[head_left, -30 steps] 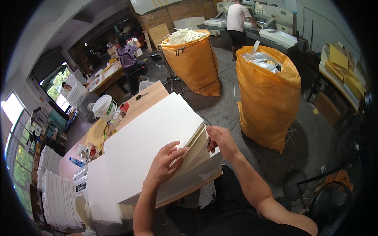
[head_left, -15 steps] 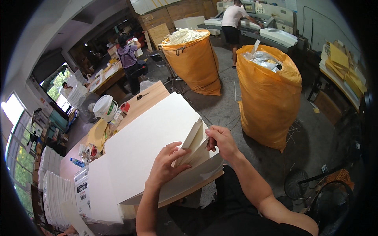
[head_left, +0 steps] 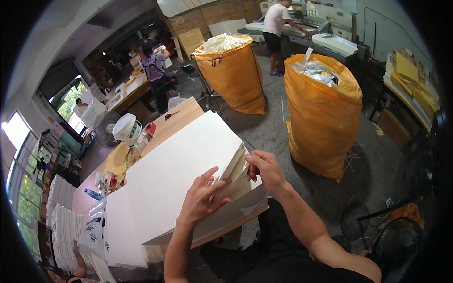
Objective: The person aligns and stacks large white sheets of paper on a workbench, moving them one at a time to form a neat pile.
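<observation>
The left hand [head_left: 204, 197] lies fingers spread on a thick stack of white sheets [head_left: 179, 174] on the wooden table [head_left: 181, 117], while the right hand [head_left: 264, 169] pinches the lifted corner of several upper sheets at the stack's near edge. 2 full orange sacks [head_left: 323, 111] stand on the floor beyond.

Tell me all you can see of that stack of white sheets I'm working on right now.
The stack of white sheets is a thick pile of large, plain, paper-like sheets lying flat on the wooden table, reaching its near edge. At the near right corner several sheets are lifted and fanned apart. The left hand rests on top with fingers spread beside that corner; the right hand pinches the raised sheet edges.
</observation>
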`<state>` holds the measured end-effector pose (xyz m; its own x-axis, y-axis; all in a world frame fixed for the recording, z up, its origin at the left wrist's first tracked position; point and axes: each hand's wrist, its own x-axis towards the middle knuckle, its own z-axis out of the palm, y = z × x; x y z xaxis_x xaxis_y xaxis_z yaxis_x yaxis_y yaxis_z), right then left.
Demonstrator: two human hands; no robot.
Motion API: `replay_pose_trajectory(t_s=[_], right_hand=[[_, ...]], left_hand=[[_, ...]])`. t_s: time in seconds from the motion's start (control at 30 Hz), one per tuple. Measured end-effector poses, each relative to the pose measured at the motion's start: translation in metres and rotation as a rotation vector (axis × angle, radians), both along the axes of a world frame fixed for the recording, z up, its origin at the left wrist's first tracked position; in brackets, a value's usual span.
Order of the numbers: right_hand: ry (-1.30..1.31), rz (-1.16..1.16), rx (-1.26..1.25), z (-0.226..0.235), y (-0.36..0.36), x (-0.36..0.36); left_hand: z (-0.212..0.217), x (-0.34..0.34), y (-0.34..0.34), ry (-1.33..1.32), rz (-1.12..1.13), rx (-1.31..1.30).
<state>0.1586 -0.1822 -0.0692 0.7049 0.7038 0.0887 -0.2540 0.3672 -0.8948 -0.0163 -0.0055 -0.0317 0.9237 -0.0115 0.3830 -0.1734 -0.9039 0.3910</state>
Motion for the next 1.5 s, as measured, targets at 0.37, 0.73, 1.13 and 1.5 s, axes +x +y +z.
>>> replay_pose_trajectory(t_s=[0.37, 0.73, 1.13, 1.5], right_hand=[[-0.277, -0.117, -0.179, 0.001, -0.004, -0.004], [0.057, 0.016, 0.073, -0.004, 0.001, 0.002], [-1.33, -0.808, -0.209, -0.022, -0.019, -0.03], [-1.424, -0.058, -0.54, -0.052, -0.021, -0.035]], left_hand=[[-0.007, 0.003, 0.009, -0.051, 0.01, -0.073], [0.004, 0.003, -0.002, 0.006, 0.001, 0.029], [0.001, 0.006, 0.006, 0.025, -0.026, -0.021], [-0.026, 0.005, -0.007, -0.028, 0.006, 0.325]])
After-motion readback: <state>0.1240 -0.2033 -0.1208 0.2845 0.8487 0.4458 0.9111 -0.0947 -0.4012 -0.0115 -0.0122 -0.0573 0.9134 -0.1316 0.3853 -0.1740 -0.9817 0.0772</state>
